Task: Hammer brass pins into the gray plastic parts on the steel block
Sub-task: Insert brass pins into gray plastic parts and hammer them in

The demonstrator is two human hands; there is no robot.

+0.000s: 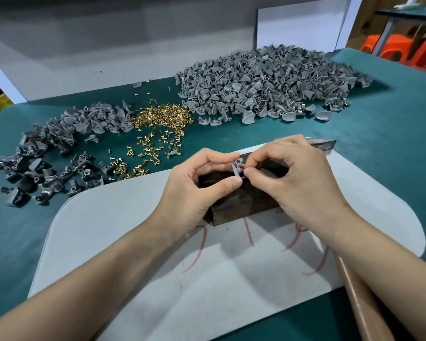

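Gray part between both hands

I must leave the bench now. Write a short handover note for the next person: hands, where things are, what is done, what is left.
Left hand and right hand both pinch one gray part at the top of the steel block; whether a pin is in it cannot be seen.
No hand holds a hammer; a brown shaft lies under the right forearm.
Loose brass pins lie behind the block.
Done: large far-right pile, some parts showing pins.
To do: darker left pile, seemingly unpinned.
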